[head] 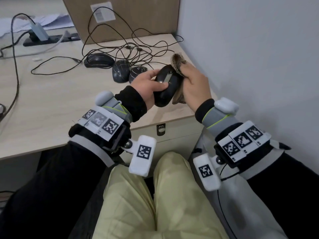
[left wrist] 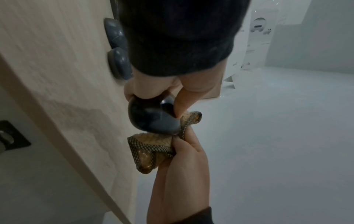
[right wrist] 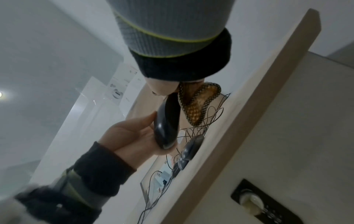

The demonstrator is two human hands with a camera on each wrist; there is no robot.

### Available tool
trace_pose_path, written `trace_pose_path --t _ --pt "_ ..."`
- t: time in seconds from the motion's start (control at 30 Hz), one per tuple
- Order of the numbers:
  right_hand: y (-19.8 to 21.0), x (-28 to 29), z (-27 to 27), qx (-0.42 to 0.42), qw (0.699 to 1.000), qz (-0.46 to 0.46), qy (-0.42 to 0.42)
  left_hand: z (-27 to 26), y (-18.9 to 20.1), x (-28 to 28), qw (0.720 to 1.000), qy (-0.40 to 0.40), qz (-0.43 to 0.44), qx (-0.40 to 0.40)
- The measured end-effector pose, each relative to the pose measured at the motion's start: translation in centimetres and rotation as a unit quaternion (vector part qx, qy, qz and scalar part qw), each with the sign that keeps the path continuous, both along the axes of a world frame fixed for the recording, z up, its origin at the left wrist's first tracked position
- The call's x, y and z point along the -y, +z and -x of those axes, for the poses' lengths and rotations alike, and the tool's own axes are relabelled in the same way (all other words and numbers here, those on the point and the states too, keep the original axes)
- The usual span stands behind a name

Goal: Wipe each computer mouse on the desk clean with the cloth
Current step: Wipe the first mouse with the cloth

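My left hand (head: 149, 87) grips a black mouse (head: 166, 87) above the desk's near right corner, its underside turned up, thumb across it. My right hand (head: 195, 83) holds a brown checked cloth (head: 177, 63) bunched in its fingers and pressed against the mouse's right side. In the left wrist view the mouse (left wrist: 151, 118) sits between my left fingers with the cloth (left wrist: 151, 151) below it. The right wrist view shows the mouse (right wrist: 167, 121) edge-on beside the cloth (right wrist: 197, 104). Three more black mice lie on the desk: a large one (head: 99, 60) and two smaller ones (head: 120, 70) (head: 137, 73).
Tangled black cables (head: 131, 47) spread behind the mice. A cardboard box (head: 120, 16) stands at the back, with a power strip (head: 43, 39) and adapter at the back left. A grey wall (head: 250, 49) bounds the desk (head: 51, 100) on the right. A drawer lock (head: 161, 129) sits below the desk's edge.
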State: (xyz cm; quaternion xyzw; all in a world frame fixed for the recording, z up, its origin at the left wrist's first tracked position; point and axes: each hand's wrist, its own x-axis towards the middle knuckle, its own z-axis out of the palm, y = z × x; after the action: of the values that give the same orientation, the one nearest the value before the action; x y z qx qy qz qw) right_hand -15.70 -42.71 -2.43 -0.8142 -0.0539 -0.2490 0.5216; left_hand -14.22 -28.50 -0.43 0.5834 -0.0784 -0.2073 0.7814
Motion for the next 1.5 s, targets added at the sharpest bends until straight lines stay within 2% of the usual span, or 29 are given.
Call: trace_pose_path --t 0.17,0.3,0.4,0.5,0.63,0.8,0.93,1.03,1.23,1.37,1.4,1.43,1.5 --pt "-0.7 -1.1 1.8 0.043 0.995 0.085 0.030 -0.9 0.1 0.1 0.997 0.074 0.021 0.019" --pt "-1.5 -1.7 2.4 0.059 0.988 0.143 0.014 -1.1 0.4 -0.3 0.996 0.081 0.007 0.035" --pt "-1.1 -1.5 1.1 0.068 0.988 0.140 -0.012 -0.7 0.1 -0.7 0.994 0.086 -0.025 0.067" --pt "0.1 -1.0 -0.4 0.047 0.991 0.127 -0.020 0.0 0.1 -0.9 0.994 0.058 -0.040 0.086" --pt "0.8 -0.2 -1.7 0.017 0.997 0.080 -0.015 0.7 0.2 -1.0 0.995 0.047 -0.032 0.078" --pt "0.8 -0.2 -1.0 0.023 0.997 0.076 0.013 0.5 0.0 -0.5 0.996 0.067 -0.024 0.057" --pt "-0.1 -0.4 0.3 0.073 0.986 0.147 0.017 0.6 0.1 -0.3 0.995 0.076 -0.013 0.058" --pt "-1.1 -0.3 0.5 0.061 0.972 0.228 0.002 0.2 -0.2 -0.4 0.994 0.073 -0.035 0.072" --pt "0.6 0.3 -0.7 0.021 0.991 0.135 -0.012 0.2 -0.2 -0.2 0.993 0.055 -0.061 0.089" --pt "0.4 -0.5 0.5 0.064 0.975 0.212 0.006 0.0 -0.2 -0.4 0.992 0.079 -0.044 0.084" --pt "0.1 -0.4 0.6 0.064 0.977 0.205 0.007 0.0 -0.3 -0.5 0.993 0.074 -0.044 0.081" --pt "0.1 -0.3 0.5 0.055 0.986 0.159 -0.003 0.0 -0.4 -0.6 0.994 0.069 -0.048 0.076" --pt "0.7 0.4 -0.2 0.010 0.998 -0.006 -0.069 0.0 -0.9 -0.8 0.994 0.065 -0.057 0.073"
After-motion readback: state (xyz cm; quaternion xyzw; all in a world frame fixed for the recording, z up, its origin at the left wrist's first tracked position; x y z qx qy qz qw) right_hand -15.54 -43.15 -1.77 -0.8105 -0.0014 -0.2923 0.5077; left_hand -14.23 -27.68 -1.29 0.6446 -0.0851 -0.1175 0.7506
